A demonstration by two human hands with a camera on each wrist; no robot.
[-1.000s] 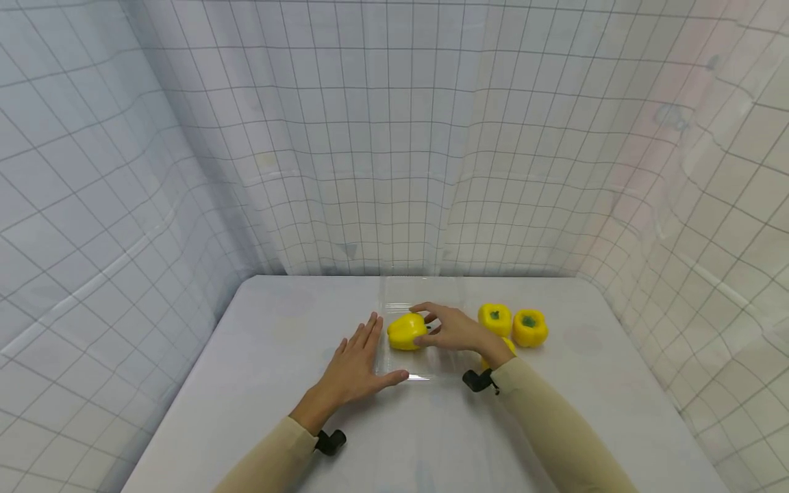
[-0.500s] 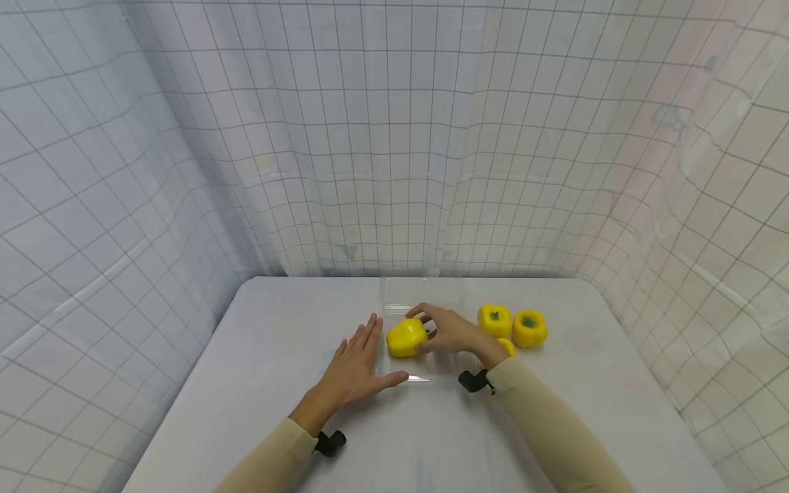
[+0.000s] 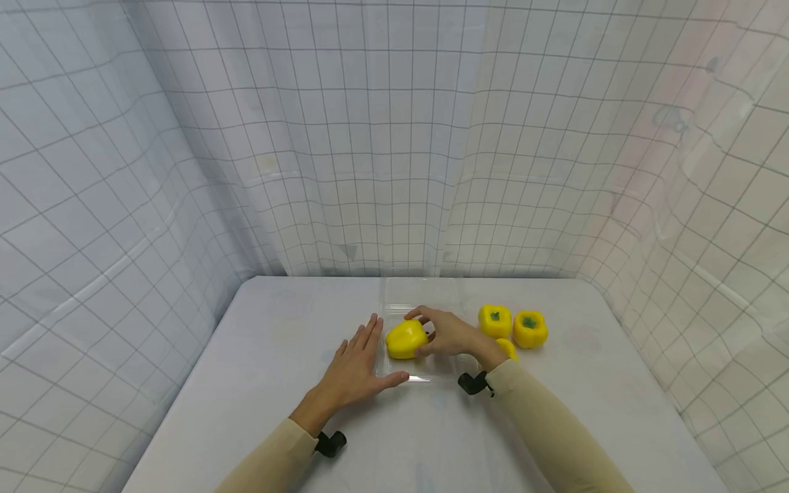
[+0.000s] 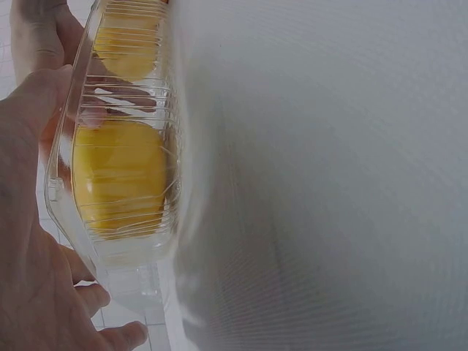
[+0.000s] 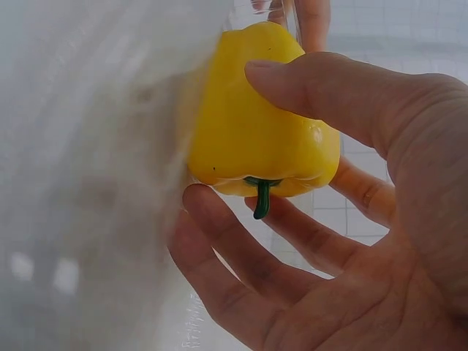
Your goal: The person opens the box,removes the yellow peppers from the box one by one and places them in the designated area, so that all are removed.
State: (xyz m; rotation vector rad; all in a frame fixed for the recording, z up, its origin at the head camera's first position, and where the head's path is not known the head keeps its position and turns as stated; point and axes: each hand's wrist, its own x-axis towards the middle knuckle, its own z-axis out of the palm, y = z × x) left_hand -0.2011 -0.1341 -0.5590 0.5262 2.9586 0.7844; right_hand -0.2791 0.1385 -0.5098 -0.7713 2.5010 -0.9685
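Note:
A yellow bell pepper (image 3: 405, 339) lies on its side in a clear plastic container (image 3: 419, 376), its green stem toward the right. My right hand (image 3: 453, 334) holds it, with the thumb on the pepper's side and the other fingers curled round it and near the stem in the right wrist view. Straight-fingered, my left hand (image 3: 353, 366) rests along the container's left edge, thumb at the near corner. Through the ribbed wall in the left wrist view the pepper (image 4: 121, 179) shows, with another yellow shape (image 4: 130, 44) farther back.
Two yellow bell peppers, one nearer (image 3: 494, 320) and one farther right (image 3: 530, 329), stand stem up on the white table (image 3: 296, 308). Another pepper (image 3: 508, 348) is partly hidden by the right wrist. The container's open lid (image 3: 422, 291) extends toward the back edge.
The right hand has brought the pepper slightly nearer to me inside the container, and the pepper has turned a little. My left hand stays where it was.

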